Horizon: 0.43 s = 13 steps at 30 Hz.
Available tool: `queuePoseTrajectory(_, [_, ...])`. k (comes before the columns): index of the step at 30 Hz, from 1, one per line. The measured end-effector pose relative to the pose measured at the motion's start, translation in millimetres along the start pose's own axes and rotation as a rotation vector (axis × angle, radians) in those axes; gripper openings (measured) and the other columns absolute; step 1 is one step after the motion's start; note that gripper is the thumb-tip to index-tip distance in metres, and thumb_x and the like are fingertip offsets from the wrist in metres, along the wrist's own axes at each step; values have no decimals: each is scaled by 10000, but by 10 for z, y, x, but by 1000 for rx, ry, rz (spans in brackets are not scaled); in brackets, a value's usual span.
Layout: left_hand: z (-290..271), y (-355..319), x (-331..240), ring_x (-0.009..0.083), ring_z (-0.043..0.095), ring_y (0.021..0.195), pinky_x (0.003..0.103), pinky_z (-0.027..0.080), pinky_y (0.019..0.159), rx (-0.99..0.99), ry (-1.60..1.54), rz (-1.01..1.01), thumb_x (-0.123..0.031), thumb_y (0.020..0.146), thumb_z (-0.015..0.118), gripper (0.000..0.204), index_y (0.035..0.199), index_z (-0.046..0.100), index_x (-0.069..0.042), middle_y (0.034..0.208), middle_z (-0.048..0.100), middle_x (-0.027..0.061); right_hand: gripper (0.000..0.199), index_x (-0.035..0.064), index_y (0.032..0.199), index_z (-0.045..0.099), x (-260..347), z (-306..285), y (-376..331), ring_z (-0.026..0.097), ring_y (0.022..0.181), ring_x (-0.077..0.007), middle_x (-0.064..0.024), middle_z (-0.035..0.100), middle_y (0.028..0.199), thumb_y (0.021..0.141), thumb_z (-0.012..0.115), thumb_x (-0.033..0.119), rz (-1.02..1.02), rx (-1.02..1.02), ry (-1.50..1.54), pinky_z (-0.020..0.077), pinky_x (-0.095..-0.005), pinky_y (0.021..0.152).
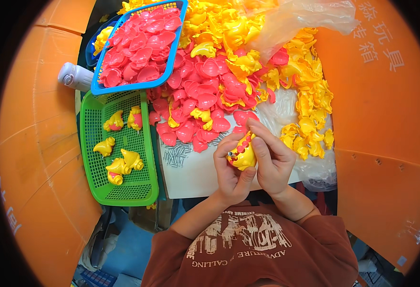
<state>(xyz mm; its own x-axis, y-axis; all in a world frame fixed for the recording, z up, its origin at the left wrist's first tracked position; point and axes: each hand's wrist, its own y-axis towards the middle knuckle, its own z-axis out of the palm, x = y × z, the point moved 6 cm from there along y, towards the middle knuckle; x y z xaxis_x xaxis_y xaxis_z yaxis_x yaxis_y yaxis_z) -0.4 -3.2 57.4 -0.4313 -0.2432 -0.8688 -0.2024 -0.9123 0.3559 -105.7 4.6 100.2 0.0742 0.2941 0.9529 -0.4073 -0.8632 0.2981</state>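
Observation:
Both my hands hold one yellow plastic duck toy (244, 156) with a red-pink part along its top, just above the white board's near edge. My left hand (231, 173) cups it from below and the left, thumb on its underside. My right hand (270, 155) wraps it from the right, fingers pressing on the red-pink part. Behind the hands lies a big heap of loose red-pink shells (201, 100) and yellow duck shells (305, 86).
A green mesh basket (91, 158) at left holds several assembled yellow ducks (124, 162). A blue basket (179, 45) full of red-pink shells rests behind it. Small metal screws (176, 155) lie on the white board (195, 177). Orange walls (387, 143) enclose both sides; a grey bottle (75, 76) lies far left.

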Motion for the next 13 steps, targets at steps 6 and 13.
queuePoseTrajectory(6, [3,3,-1,253,393,1171,366,325,992,4,-34,11,-257,880,604,538,1246,293,-16,1265,357,203,223,-61,1081,610,-5,5,-24,598,1027,-202,-198,614,1117,869,544,-34,57,-4,-14,453,-285,895])
queuePoseTrajectory(13, [-3,-2,64,249,397,1167,369,323,993,5,-77,-67,-271,890,587,518,1240,306,-13,1258,366,194,279,-27,1150,588,-93,27,-19,614,981,-179,-184,619,1110,872,556,-22,221,-8,194,464,-237,861])
